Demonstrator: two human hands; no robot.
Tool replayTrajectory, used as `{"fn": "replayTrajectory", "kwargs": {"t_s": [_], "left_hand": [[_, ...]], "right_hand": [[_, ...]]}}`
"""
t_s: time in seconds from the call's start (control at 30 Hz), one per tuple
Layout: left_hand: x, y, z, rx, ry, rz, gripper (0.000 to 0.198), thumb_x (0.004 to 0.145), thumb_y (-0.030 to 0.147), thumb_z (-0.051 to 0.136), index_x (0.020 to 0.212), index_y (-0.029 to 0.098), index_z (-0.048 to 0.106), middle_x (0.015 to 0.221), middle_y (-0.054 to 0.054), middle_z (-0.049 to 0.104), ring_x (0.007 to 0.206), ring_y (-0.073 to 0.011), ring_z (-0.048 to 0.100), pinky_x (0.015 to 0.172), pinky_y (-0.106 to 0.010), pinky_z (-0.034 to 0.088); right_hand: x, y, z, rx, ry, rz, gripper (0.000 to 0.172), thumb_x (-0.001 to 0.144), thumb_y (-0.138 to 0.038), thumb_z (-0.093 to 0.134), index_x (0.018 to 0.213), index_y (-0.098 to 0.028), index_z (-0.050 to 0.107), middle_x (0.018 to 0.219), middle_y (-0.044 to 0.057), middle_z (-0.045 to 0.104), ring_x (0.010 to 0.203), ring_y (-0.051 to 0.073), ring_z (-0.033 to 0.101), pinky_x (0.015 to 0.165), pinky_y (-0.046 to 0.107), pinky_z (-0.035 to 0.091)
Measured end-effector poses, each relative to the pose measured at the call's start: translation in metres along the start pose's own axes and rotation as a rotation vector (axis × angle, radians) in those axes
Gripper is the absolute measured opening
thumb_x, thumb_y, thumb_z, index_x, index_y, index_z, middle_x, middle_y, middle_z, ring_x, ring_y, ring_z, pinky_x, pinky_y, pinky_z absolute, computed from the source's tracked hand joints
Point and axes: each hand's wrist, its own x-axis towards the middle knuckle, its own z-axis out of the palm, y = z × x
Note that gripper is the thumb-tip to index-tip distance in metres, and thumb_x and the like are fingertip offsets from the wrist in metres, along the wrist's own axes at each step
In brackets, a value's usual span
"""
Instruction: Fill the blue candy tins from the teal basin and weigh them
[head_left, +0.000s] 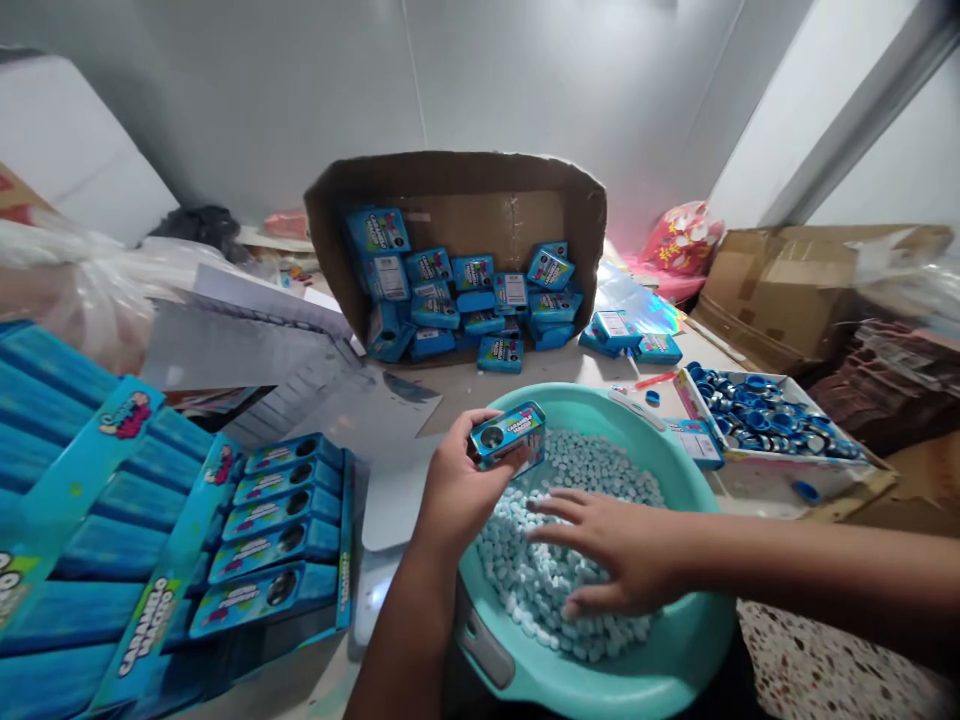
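Observation:
My left hand [469, 480] is closed around a small blue candy box [514, 435], held tilted above the far left part of a teal basin [694, 560]. A dark round opening shows at the box's near end. Pale blue candies [555, 630] fill the bottom of the basin in a loose heap. Over the heap, my right hand [607, 550] is palm down with its fingers spread, and nothing shows in it. Its fingertips are at or just above the candies; I cannot tell whether they touch.
Behind the basin, a cardboard carton [457, 190] lies on its side with several blue boxes. Blue caps [765, 415] fill a tray at right. Display trays of blue boxes [281, 540] stand at left, beside a white scale [390, 505]. More cartons [780, 290] sit back right.

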Motion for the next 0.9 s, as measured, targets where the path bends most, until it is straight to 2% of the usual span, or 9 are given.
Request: {"fn": "replayTrajectory", "kwargs": {"t_s": [0.03,0.1,0.23,0.37,0.47,0.57,0.7,0.8,0.9], "left_hand": [[-0.001,0.000,-0.001,0.005,0.013,0.008,0.046,0.071,0.032,0.081,0.110,0.018,0.060,0.093,-0.003,0.073,0.084,-0.0185,0.071,0.074,-0.027,0.055],[-0.002,-0.001,-0.002,0.018,0.026,0.013,0.047,0.071,0.033,0.080,0.111,0.018,0.060,0.093,-0.003,0.073,0.085,-0.0190,0.071,0.075,-0.027,0.055],[-0.003,-0.003,-0.002,0.038,0.000,0.004,0.048,0.072,0.034,0.080,0.112,0.019,0.059,0.096,-0.002,0.073,0.086,-0.0189,0.070,0.077,-0.027,0.054],[0.001,-0.007,-0.002,0.024,-0.066,-0.010,0.048,0.071,0.035,0.080,0.111,0.020,0.059,0.095,-0.002,0.073,0.086,-0.0200,0.071,0.078,-0.029,0.054],[0.002,-0.007,-0.001,0.060,-0.069,-0.011,0.046,0.071,0.034,0.079,0.110,0.020,0.060,0.093,-0.002,0.073,0.085,-0.0196,0.071,0.077,-0.028,0.053],[0.001,-0.005,-0.001,0.067,-0.034,-0.023,0.045,0.072,0.034,0.079,0.111,0.021,0.061,0.096,-0.002,0.073,0.087,-0.0197,0.070,0.077,-0.028,0.053],[0.001,-0.005,0.001,0.095,-0.002,-0.011,0.044,0.073,0.036,0.079,0.111,0.024,0.060,0.098,-0.001,0.073,0.089,-0.0192,0.070,0.079,-0.029,0.052],[0.001,-0.007,0.003,0.145,-0.007,-0.005,0.041,0.075,0.035,0.077,0.110,0.025,0.060,0.096,0.000,0.074,0.088,-0.0193,0.070,0.078,-0.029,0.052],[0.001,-0.008,0.003,0.204,-0.020,0.004,0.038,0.076,0.034,0.076,0.109,0.025,0.060,0.094,0.001,0.073,0.087,-0.0195,0.070,0.077,-0.030,0.050]], "right_hand": [[0.011,0.006,0.005,-0.039,0.018,-0.040,0.075,0.080,-0.048,0.075,0.146,-0.023,0.050,0.153,0.021,0.044,0.139,0.042,0.043,0.112,0.063,0.034],[0.035,0.015,0.015,-0.070,0.030,-0.140,0.075,0.078,-0.048,0.075,0.146,-0.024,0.051,0.155,0.021,0.041,0.141,0.042,0.039,0.113,0.065,0.029],[0.056,0.018,0.026,0.021,0.007,-0.276,0.067,0.081,-0.040,0.074,0.142,-0.019,0.054,0.149,0.019,0.050,0.139,0.032,0.044,0.116,0.051,0.034],[0.026,0.015,0.018,0.051,-0.111,-0.269,0.057,0.086,-0.036,0.069,0.139,-0.019,0.057,0.133,0.015,0.063,0.128,0.026,0.054,0.115,0.043,0.036],[-0.006,0.017,0.011,0.065,-0.226,-0.227,0.051,0.086,-0.042,0.068,0.130,-0.017,0.065,0.117,0.014,0.069,0.112,0.027,0.061,0.106,0.042,0.044],[-0.022,0.017,0.006,0.064,-0.254,-0.073,0.047,0.084,-0.050,0.067,0.121,-0.020,0.070,0.107,0.012,0.070,0.099,0.026,0.063,0.093,0.041,0.049],[-0.016,0.012,0.005,0.169,-0.317,0.153,0.041,0.087,-0.053,0.061,0.111,-0.023,0.075,0.100,0.009,0.071,0.086,0.023,0.063,0.079,0.037,0.047],[-0.001,0.003,0.012,0.417,-0.337,0.427,0.036,0.087,-0.052,0.060,0.097,-0.023,0.077,0.084,0.005,0.069,0.073,0.019,0.059,0.068,0.033,0.043],[0.015,-0.010,0.028,0.784,-0.192,0.768,0.031,0.083,-0.053,0.066,0.082,-0.022,0.073,0.076,0.004,0.066,0.065,0.017,0.056,0.064,0.033,0.043]]}}
